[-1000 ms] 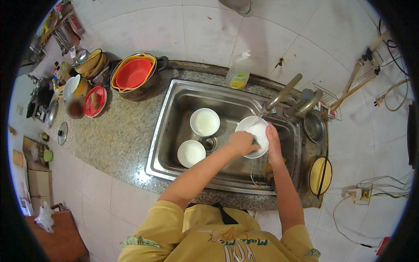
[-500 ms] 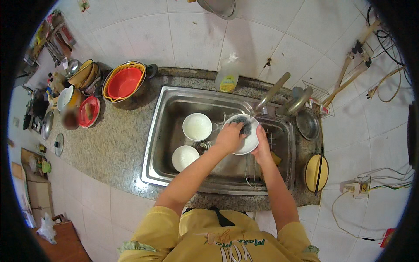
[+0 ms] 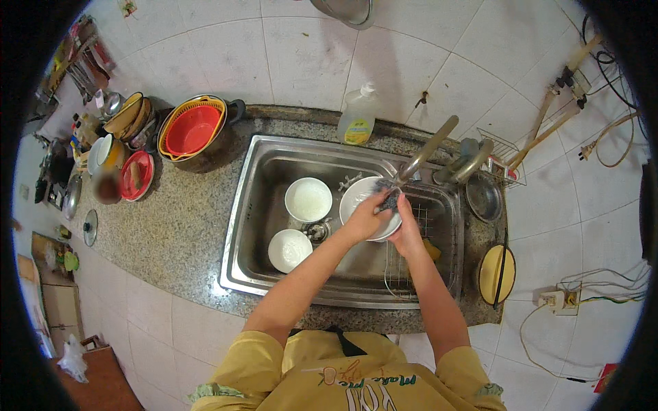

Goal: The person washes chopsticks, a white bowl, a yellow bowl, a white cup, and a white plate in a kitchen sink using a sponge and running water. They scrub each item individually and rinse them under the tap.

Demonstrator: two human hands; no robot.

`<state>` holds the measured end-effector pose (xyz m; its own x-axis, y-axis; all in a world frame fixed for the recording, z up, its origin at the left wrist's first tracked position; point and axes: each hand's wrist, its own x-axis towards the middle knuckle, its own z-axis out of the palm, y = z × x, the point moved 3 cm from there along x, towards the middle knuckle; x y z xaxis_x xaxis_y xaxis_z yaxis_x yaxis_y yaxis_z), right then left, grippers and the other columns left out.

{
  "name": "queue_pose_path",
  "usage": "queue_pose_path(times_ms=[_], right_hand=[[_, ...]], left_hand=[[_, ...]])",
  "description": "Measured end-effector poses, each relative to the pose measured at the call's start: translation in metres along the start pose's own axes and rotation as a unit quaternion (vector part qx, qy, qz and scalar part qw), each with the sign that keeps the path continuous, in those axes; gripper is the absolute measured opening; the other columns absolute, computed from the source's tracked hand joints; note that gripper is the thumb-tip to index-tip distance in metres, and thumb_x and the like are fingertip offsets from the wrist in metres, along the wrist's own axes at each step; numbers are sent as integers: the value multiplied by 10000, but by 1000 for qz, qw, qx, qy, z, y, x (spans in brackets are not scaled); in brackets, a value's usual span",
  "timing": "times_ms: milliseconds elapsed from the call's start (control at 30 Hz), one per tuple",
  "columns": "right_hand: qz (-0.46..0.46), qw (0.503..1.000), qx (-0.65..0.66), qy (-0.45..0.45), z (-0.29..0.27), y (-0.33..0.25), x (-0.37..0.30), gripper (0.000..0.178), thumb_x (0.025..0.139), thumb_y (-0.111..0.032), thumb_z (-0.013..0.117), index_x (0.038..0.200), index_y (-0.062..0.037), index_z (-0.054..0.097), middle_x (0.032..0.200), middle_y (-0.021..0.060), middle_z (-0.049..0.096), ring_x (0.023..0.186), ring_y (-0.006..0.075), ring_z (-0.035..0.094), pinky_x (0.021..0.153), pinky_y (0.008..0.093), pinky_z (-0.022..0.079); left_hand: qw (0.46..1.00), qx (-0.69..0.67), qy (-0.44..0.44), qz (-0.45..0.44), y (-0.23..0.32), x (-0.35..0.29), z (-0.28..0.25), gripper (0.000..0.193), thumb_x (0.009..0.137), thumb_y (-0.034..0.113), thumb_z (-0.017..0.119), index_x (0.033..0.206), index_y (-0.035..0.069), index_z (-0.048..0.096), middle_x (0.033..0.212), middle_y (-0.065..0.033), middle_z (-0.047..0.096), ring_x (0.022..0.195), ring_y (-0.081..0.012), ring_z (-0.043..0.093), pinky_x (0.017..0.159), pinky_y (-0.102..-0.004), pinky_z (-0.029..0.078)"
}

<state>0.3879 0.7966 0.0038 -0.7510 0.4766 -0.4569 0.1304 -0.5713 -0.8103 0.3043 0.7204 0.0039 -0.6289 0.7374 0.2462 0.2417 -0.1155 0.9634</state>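
Under the faucet I hold a white bowl tilted, its inside facing up. My right hand grips its right rim, thumb on top. My left hand presses a dark grey scouring pad against the inside of the bowl, on its right side; the fingers partly cover the pad. Two more white bowls stand on the sink floor to the left, one farther and one nearer, beside the drain.
The steel sink has a wire rack at its right. Behind it stands a dish soap bottle. A pot with red and yellow baskets is on the left counter. To the right are a metal bowl and a yellow oval board.
The scouring pad and my left fingers have moved right across the bowl, toward its right rim. The bowl's left inside now shows more. The two other bowls stay put.
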Motion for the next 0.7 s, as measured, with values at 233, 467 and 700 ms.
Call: queue_pose_path(times_ms=[233,467,700], right_hand=[[-24,1000,-13,-10,-9,-4,8,553,807,-500,467,1237,-175,343,1101,13,474,966,143,498,733,332,458],[36,999,32,-23,4,4,5,599,794,-538,454,1230,-142,345,1140,26,463,1024,169,475,812,342,423],[-19,998,-56,-8,0,-3,4,575,805,-511,457,1227,-136,351,1144,22,464,1014,178,489,793,351,431]], left_hand=[[911,345,-200,-110,13,-11,-9,452,776,247,557,1101,-50,457,983,-177,530,934,-293,502,783,-336,415],[991,-28,-85,-102,-26,-5,2,264,814,210,525,933,-24,550,848,-116,575,712,-159,528,616,-271,430],[853,491,-178,13,19,-14,-29,274,692,300,585,827,62,606,851,-88,548,838,-270,491,687,-375,413]])
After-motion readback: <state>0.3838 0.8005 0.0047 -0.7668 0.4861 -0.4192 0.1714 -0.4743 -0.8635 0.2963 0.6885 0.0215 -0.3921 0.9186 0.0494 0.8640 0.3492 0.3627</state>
